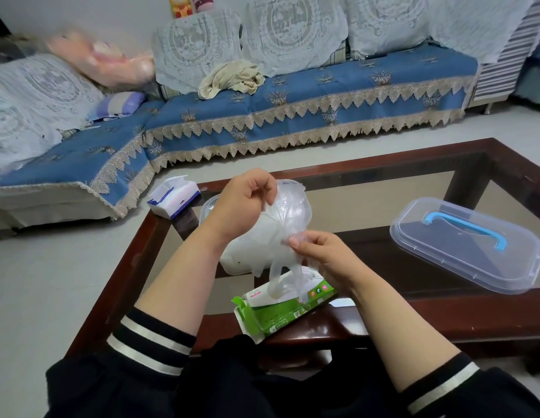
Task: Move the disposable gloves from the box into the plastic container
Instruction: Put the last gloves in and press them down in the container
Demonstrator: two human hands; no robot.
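A green and white glove box [285,309] lies open on the near edge of the coffee table [383,324]. Above it I hold a clear disposable glove [279,236], its fingers dangling down toward the box opening. My left hand [244,203] grips the glove's upper part over the clear plastic container [209,206], which is mostly hidden behind my hand and the glove. My right hand [320,257] pinches the glove's lower part just above the box.
The container's clear lid [466,245] with a blue handle lies on the table at the right. A white and blue tissue pack [173,197] sits at the table's far left corner. A blue-covered sofa [262,116] stands beyond the table.
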